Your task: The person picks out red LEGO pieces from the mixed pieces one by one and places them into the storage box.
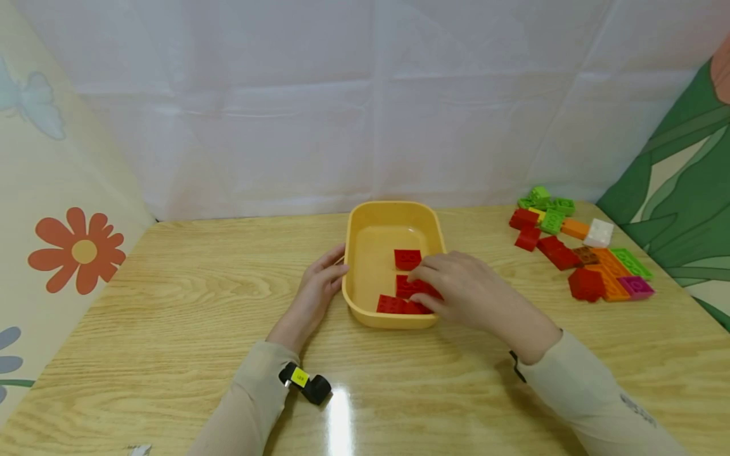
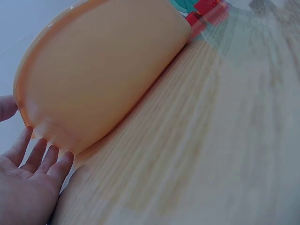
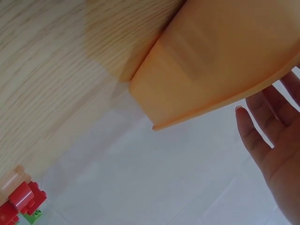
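A yellow plastic bin (image 1: 365, 253) sits mid-table with several red toy bricks (image 1: 407, 259) inside, toward its near right part. My left hand (image 1: 319, 282) rests against the bin's left side, thumb by the rim. In the left wrist view its loosely straight fingers (image 2: 47, 159) touch the outer wall. Over the right rim reaches my right hand (image 1: 462, 285), its thumb and fingertips pinching a red brick (image 1: 405, 286) low in the bin. The right wrist view shows some fingers (image 3: 255, 133) beyond the rim; their tips inside the bin are hidden there.
Loose bricks lie at the table's right: green (image 1: 552, 221), red (image 1: 586, 285), orange (image 1: 610, 282), white (image 1: 599, 233) and magenta (image 1: 635, 287) ones among them. A white cloth (image 1: 274, 114) hangs behind the table, with patterned panels at both sides.
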Tool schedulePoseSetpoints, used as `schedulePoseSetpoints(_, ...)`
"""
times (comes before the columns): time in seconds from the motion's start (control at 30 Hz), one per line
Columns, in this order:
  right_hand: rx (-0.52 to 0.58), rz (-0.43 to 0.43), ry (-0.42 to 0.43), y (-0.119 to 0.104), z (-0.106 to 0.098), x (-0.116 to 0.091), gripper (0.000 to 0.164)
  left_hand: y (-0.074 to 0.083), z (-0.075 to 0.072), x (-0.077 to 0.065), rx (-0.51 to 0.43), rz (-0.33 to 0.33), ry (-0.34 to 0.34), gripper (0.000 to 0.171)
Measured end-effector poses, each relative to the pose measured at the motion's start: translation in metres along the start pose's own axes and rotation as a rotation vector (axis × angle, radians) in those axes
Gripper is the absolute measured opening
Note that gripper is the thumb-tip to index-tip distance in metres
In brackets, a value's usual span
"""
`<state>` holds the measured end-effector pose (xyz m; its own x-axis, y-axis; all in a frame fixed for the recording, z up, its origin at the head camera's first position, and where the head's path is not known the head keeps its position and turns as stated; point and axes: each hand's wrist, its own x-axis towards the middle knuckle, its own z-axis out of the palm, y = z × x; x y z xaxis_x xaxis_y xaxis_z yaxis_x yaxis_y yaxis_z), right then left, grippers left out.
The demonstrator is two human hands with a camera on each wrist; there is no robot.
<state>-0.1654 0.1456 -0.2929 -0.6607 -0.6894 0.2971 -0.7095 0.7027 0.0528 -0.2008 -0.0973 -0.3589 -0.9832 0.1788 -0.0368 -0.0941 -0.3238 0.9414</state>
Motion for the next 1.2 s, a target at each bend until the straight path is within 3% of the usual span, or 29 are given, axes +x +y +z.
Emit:
schedulePoseSetpoints(0.47,-0.040,0.012,0.076,0.013,-0.012,-0.002,0.023,0.001,0.002,0.000,0.007,-0.006,0.004,0.053)
schedulePoseSetpoints(0.7,-0.053,0.169,-0.010,0.023,-0.019,-0.004,0.024,0.001,0.002,0.000,-0.014,0.002,0.008,0.055)
schedulePoseSetpoints(0.93,-0.053,0.367,-0.113,0.040,-0.040,-0.015,0.033,0.002,0.003,-0.001,-0.021,-0.007,0.012,0.054)
schedulePoseSetpoints(1.2,0.096,0.522,-0.219,0.073,-0.058,-0.034,0.069,0.002,0.004,-0.002,-0.009,-0.002,0.010,0.054)
